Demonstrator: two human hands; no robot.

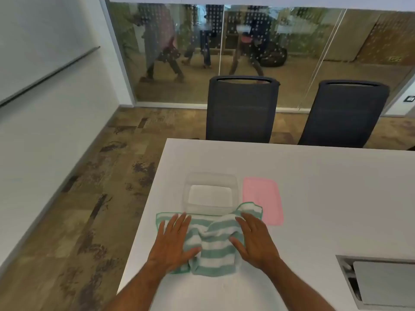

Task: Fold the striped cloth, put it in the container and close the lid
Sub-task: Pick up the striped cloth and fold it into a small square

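Note:
A green-and-white striped cloth lies rumpled on the white table, bunched up in its middle. My left hand rests flat on the cloth's left part, fingers spread. My right hand rests flat on its right part, fingers spread. Neither hand grips the cloth. Just beyond the cloth stands a clear plastic container, with no cloth inside; the cloth's far edge touches its near wall. Whether a lid sits on it I cannot tell.
A pink cloth lies flat to the right of the container. A grey cable hatch is set into the table at the near right. Two dark chairs stand behind the table. The table's left edge runs close to my left hand.

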